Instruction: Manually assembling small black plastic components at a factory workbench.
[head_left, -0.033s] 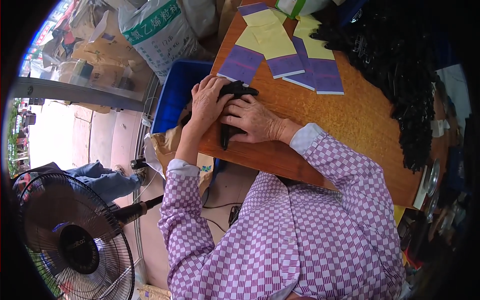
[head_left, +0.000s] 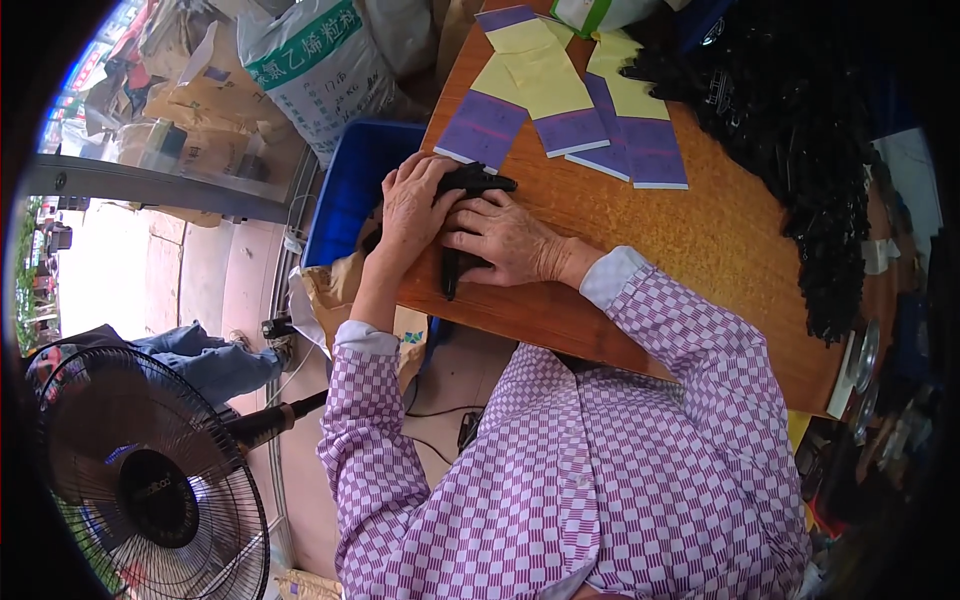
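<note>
Near the left corner of the wooden table (head_left: 720, 230), both my hands rest close together on some black, shiny, plastic-looking pieces (head_left: 482, 180). My left hand (head_left: 412, 205) curls over their left side with its fingers bent down. My right hand (head_left: 505, 240) covers the middle, fingers bent over the pieces and thumb toward me. A narrow black end (head_left: 450, 275) sticks out below the hands. Most of what lies under my palms is hidden, so its exact kind cannot be made out.
Yellow-and-purple cards (head_left: 560, 95) lie beyond my hands. A large heap of black pieces (head_left: 790, 150) covers the table's right side. Left of the table stand a blue bin (head_left: 345, 190), a white sack (head_left: 315, 85) and a black fan (head_left: 155, 490). A person's jeans-clad leg (head_left: 215, 365) shows behind the fan.
</note>
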